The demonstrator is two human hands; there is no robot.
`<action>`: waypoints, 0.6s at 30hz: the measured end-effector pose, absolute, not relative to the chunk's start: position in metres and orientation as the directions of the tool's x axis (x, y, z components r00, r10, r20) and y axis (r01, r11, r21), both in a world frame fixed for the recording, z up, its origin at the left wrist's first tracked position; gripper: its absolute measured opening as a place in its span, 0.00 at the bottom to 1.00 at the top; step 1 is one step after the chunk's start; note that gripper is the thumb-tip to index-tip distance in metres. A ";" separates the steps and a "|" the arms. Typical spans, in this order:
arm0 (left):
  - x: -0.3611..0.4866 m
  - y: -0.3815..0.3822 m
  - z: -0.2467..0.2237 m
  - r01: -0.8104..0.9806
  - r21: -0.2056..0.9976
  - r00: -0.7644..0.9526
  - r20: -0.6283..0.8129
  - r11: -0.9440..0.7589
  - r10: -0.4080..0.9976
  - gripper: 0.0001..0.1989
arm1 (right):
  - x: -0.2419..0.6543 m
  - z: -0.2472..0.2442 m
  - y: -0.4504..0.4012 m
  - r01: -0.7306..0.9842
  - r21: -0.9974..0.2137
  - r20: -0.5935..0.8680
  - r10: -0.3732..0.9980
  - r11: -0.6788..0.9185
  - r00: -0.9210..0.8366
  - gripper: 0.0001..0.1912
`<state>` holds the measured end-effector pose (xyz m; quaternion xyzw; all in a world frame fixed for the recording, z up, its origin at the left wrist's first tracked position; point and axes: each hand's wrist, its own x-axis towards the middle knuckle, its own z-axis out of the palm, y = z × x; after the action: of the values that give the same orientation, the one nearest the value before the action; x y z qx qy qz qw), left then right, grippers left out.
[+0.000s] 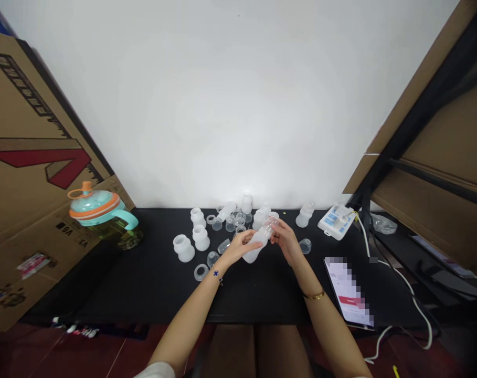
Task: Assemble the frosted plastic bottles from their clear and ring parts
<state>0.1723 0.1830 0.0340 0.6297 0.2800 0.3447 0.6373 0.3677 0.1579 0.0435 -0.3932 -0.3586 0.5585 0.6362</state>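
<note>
At the centre of the frame the left hand (238,247) grips a frosted plastic bottle (257,242) by its body, tilted above the black table (151,278); the right hand (286,239) closes its fingers on the bottle's upper end, hiding the neck; behind them lie small clear bottles and rings (238,218), too small to tell apart; lower right, a phone (350,291) shows a blurred screen; left, a jug (102,215) stands beside a cardboard box (25,173).

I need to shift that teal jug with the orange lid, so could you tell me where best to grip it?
Take the teal jug by its curved handle, coming from the right: the handle juts out that way, and cardboard crowds its left side.
</note>
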 end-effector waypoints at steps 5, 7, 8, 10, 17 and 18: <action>0.172 0.184 0.032 -0.091 0.995 0.596 0.091 -0.046 0.798 0.23 | 0.367 0.044 0.157 -0.426 -0.902 0.028 0.993 0.074 0.112 0.22; 0.172 0.184 0.032 -0.091 0.995 0.596 0.091 -0.045 0.798 0.23 | 0.367 0.045 0.157 -0.418 -0.905 0.033 0.993 0.077 0.113 0.22; 0.172 0.184 0.032 -0.092 0.995 0.596 0.090 -0.043 0.798 0.23 | 0.367 0.045 0.157 -0.416 -0.906 0.033 0.993 0.078 0.115 0.22; 0.172 0.184 0.031 -0.099 0.994 0.594 0.091 -0.040 0.799 0.23 | 0.367 0.045 0.156 -0.415 -0.906 0.033 0.993 0.079 0.117 0.23; 0.172 0.184 0.031 -0.113 0.993 0.580 0.090 -0.029 0.809 0.23 | 0.366 0.046 0.156 -0.397 -0.914 0.037 0.992 0.081 0.117 0.23; 0.173 0.184 0.031 -0.111 0.993 0.575 0.087 -0.028 0.814 0.23 | 0.366 0.046 0.155 -0.396 -0.914 0.040 0.993 0.081 0.112 0.22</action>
<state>0.1725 0.1844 0.0308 0.6182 0.2840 0.3632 0.6366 0.3661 0.1553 0.0463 -0.3962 -0.3764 0.5500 0.6316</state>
